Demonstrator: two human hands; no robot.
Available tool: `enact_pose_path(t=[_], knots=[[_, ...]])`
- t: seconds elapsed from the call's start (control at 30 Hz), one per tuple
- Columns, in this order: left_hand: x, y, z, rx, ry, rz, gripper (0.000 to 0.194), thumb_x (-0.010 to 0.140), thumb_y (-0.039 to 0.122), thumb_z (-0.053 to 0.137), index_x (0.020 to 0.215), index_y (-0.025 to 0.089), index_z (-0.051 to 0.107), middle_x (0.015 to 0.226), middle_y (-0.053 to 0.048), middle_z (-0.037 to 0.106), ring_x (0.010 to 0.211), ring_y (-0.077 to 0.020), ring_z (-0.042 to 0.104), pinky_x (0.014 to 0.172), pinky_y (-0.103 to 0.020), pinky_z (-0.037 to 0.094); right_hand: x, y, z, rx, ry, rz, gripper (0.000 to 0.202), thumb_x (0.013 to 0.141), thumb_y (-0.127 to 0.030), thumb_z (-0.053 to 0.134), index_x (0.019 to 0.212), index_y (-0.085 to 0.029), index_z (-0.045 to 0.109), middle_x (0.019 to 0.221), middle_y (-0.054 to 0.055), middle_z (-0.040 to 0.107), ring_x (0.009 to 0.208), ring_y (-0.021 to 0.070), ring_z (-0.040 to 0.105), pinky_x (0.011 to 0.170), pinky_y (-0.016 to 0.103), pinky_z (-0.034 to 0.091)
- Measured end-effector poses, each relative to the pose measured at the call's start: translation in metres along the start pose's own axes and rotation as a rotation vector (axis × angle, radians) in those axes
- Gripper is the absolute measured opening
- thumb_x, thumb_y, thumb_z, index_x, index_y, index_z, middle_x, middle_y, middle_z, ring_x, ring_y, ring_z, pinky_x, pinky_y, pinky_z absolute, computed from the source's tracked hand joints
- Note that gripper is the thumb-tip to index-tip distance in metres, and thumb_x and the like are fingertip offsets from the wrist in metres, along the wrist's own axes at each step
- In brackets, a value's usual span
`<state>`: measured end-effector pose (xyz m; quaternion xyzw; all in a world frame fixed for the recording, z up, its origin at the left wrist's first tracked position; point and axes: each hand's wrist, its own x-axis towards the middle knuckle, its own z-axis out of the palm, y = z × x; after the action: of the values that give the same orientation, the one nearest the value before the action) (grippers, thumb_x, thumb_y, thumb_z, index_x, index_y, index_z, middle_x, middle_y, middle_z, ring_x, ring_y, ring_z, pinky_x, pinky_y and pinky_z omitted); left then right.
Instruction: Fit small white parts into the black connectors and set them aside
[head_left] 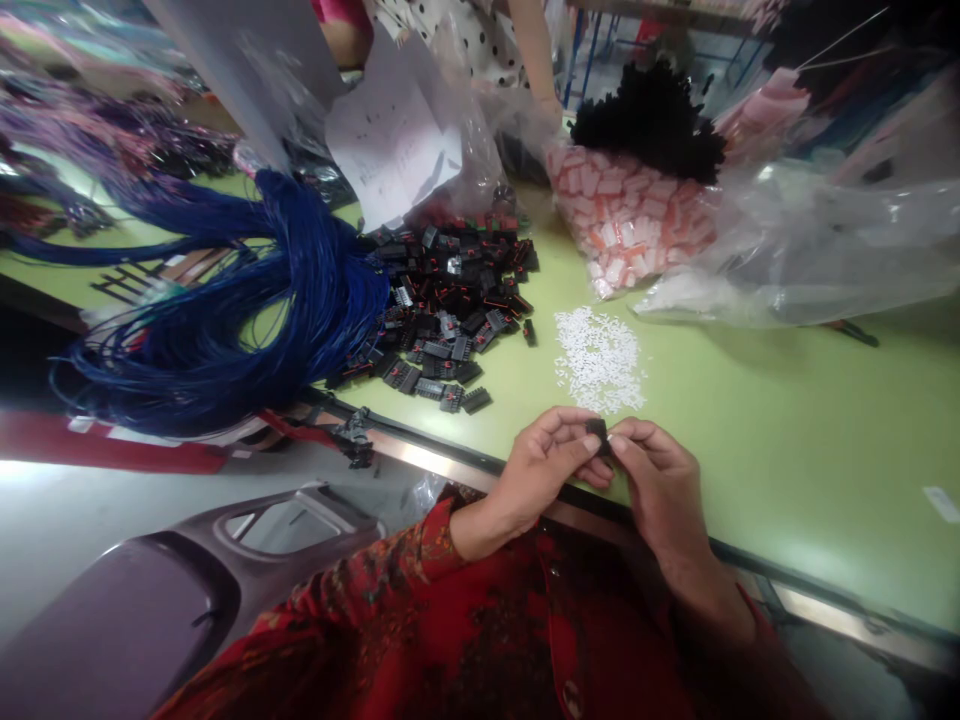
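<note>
My left hand (553,455) is closed, holding a small black plastic connector housing (597,430) between thumb and fingers at the table's front edge. Close against its right side, my right hand (660,470) pinches a tiny white piece (610,438) at the housing; whether the piece is inside it I cannot tell. Just beyond my fingers lies a spread of small white pieces (600,360). Further left is a heap of black connector housings (450,320), some with red or orange parts.
Bundles of dark blue wires (300,280) lie left of the heap. Behind are a paper sheet (397,150) in clear plastic and a bag of pink-white parts (630,215) with black pieces on top. Another person's arm (531,50) shows at the back. A chair (135,620) stands at left.
</note>
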<state>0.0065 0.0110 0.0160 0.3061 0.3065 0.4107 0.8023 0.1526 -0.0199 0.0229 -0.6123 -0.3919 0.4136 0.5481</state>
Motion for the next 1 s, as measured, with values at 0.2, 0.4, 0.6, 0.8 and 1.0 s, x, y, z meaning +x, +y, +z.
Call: enact_pose_path(t=[0.2,0.4,0.6,0.8,1.0], knots=[[-0.0003,-0.0021,0.0000,0.019,0.002,0.008,0.037,0.085,0.034,0.080,0.112,0.014,0.062,0.078,0.000,0.067,0.066,-0.0125,0.072,0.070,-0.028,0.063,0.0008,0.0014,-0.0005,0.014,-0.004,-0.021,0.009,0.079,-0.030,0.074,0.076,-0.022,0.072,0.072,0.000,0.070,0.064,0.0135,0.061,0.059,0.028,0.055],[-0.0014,-0.0030,-0.0006,0.043,0.021,0.031,0.039,0.085,0.035,0.081,0.112,0.014,0.063,0.079,0.001,0.066,0.067,-0.0122,0.071,0.070,-0.028,0.063,-0.0003,-0.0017,0.0019,-0.037,-0.014,-0.062,0.006,0.079,-0.025,0.073,0.076,-0.022,0.070,0.068,-0.001,0.068,0.059,0.0127,0.061,0.055,0.027,0.055],[-0.0010,-0.0054,-0.0011,0.049,-0.001,0.061,0.037,0.087,0.035,0.079,0.112,0.014,0.062,0.080,0.001,0.065,0.067,-0.0117,0.071,0.069,-0.027,0.063,-0.0055,-0.0020,0.0066,-0.053,0.011,-0.133,0.006,0.084,-0.024,0.069,0.079,-0.022,0.067,0.063,-0.003,0.064,0.053,0.0121,0.060,0.049,0.026,0.054],[-0.0011,-0.0075,-0.0017,0.056,0.004,0.080,0.037,0.087,0.035,0.079,0.111,0.014,0.062,0.081,0.001,0.065,0.068,-0.0117,0.071,0.069,-0.027,0.062,-0.0057,-0.0029,0.0062,-0.034,-0.019,-0.103,0.006,0.082,-0.025,0.070,0.078,-0.023,0.066,0.062,-0.003,0.064,0.052,0.0128,0.060,0.048,0.027,0.055],[-0.0018,-0.0063,-0.0042,0.126,-0.014,0.123,0.035,0.088,0.035,0.078,0.112,0.015,0.062,0.085,-0.001,0.067,0.069,-0.0114,0.071,0.071,-0.027,0.062,-0.0005,-0.0044,0.0032,0.089,-0.085,0.074,0.015,0.076,-0.029,0.075,0.078,-0.021,0.063,0.064,-0.002,0.066,0.052,0.0126,0.061,0.051,0.027,0.055]])
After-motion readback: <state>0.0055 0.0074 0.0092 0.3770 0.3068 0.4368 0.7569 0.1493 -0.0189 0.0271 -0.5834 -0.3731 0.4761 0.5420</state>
